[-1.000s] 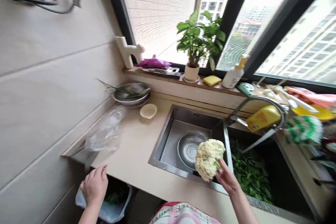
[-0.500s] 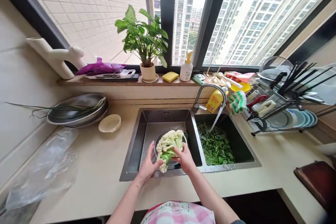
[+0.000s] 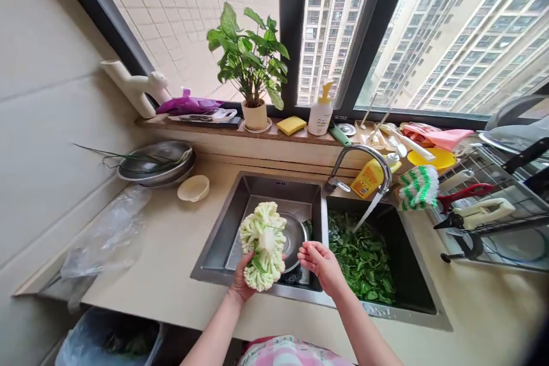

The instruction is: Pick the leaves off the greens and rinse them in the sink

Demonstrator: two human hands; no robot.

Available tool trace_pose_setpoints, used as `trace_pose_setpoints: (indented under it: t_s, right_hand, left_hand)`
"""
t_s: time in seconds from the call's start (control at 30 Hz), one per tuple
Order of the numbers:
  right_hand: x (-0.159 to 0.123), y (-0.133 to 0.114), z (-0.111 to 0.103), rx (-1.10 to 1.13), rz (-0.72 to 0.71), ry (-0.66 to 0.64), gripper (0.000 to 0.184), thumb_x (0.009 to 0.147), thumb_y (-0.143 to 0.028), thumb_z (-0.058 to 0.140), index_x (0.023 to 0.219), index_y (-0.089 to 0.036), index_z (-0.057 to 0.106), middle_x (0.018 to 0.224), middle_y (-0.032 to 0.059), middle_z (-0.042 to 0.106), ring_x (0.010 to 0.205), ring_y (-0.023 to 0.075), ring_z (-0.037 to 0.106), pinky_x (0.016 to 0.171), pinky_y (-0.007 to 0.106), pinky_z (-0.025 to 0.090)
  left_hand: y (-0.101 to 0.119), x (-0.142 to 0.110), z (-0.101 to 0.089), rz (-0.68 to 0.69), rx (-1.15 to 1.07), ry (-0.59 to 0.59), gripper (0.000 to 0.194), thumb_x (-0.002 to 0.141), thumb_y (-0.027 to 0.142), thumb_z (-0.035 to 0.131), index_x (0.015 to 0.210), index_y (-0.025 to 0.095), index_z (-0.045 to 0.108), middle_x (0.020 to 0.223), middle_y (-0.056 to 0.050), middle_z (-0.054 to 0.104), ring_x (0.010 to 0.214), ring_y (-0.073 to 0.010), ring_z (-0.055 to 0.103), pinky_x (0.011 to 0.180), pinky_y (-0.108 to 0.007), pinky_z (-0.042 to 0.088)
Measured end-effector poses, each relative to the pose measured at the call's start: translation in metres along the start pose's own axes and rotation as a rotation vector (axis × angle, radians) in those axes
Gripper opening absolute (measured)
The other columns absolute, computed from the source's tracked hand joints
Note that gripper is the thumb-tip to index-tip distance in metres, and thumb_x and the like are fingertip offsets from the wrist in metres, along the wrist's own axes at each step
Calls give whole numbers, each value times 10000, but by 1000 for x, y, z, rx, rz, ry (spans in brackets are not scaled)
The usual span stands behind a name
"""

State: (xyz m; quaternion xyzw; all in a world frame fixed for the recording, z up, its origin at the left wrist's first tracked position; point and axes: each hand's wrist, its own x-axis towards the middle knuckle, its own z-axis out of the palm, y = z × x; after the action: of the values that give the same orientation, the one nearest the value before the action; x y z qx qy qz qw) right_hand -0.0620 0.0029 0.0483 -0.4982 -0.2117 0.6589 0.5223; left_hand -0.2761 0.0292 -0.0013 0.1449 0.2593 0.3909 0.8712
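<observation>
A pale cauliflower [image 3: 262,263] rests in my left hand [image 3: 243,283], its cut stem facing up and a bit of green leaf near my thumb. My fingers wrap its left and under side, above the left sink basin [image 3: 214,246]. Beside it, apart from the cauliflower, my right hand [image 3: 322,266] is closed, thumb and fingertips pinched together; anything between them is too small to make out. Behind and below the cauliflower, a round metal bowl [image 3: 295,240] sits in the left basin.
Water runs from the faucet [image 3: 364,151] into the right basin onto leafy greens [image 3: 364,263]. A small cream bowl [image 3: 193,188], stacked metal pans [image 3: 154,163] and a plastic bag [image 3: 107,229] lie left. A dish rack [image 3: 514,206] stands right; a lined bin [image 3: 111,337] is below left.
The cauliflower has turned stem side up and shifted slightly left in my left hand. My right hand has let go of it and moved right. The view has swung, showing the bin.
</observation>
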Motion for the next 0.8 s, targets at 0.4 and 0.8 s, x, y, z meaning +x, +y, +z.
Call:
trace_pose_setpoints:
  t_s: [0.4,0.8]
  right_hand:
    - [45,-154,-194,-360,-423,470,444,667,-307,630,1094,-216,553,1042,65,623,977,199,589,873,376,471]
    - [49,-163,-77,-735,-568,60,535,658,-172,530,1185,-262,551,1256,-11,526,1213,204,418,1089,375,197]
  left_hand:
    - [-40,19,24,-22,-34,69,697,688,554,523,1246,146,438,1121,-170,593,991,-341,576,835,-493,436]
    - [-37,97,5,-19,-118,284,442,692,223,618,1108,86,556,938,-134,684,984,-277,605,906,-424,433]
